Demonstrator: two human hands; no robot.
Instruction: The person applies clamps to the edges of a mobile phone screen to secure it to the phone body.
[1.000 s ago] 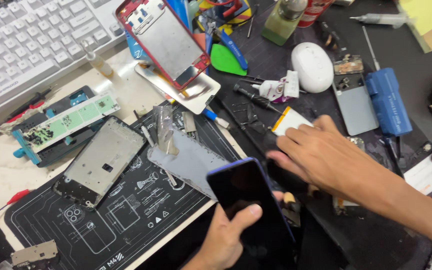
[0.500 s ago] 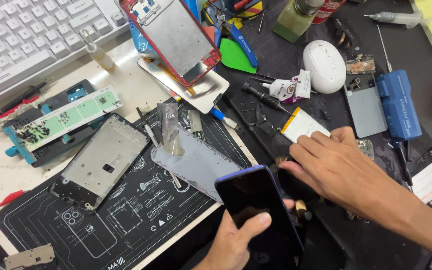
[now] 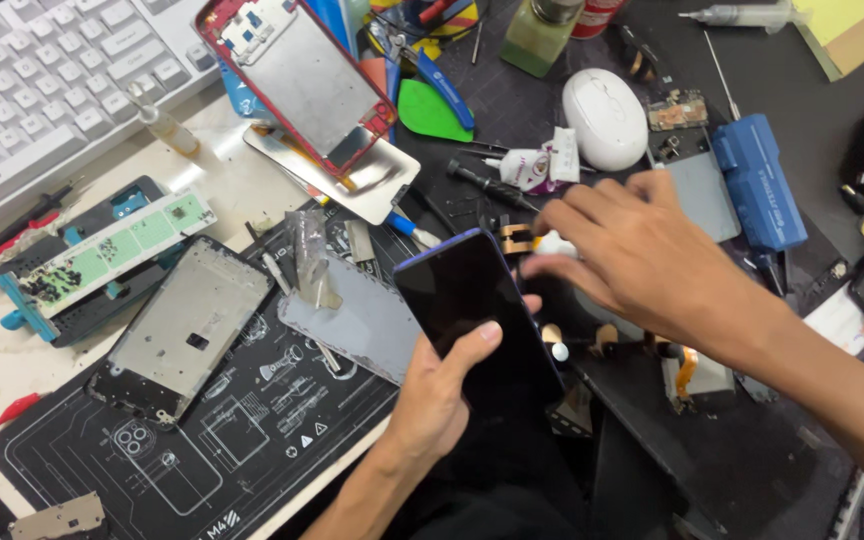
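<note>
My left hand [image 3: 439, 398] grips a dark smartphone [image 3: 470, 305] with a black screen and holds it tilted over the black work mat [image 3: 202, 440], thumb on the glass. My right hand [image 3: 642, 250] hovers just right of the phone's top edge with its fingers spread and slightly blurred. Its fingertips are close to a small white part [image 3: 555, 244] and a copper-coloured flex piece [image 3: 516, 238]. I see nothing gripped in that hand. A grey back panel [image 3: 347, 318] lies flat partly under the phone.
A bare phone mid-frame [image 3: 187, 325] lies on the mat. A red phone frame [image 3: 302, 75] rests on a silver plate [image 3: 357, 190]. White keyboard [image 3: 42, 80] far left, white mouse [image 3: 604, 118], blue block [image 3: 757, 180], green bottle [image 3: 542, 30], circuit board in a holder [image 3: 102, 250].
My left hand has raised the phone up and away from me. My right hand has moved up and left, from the parts beside the phone to its top edge.
</note>
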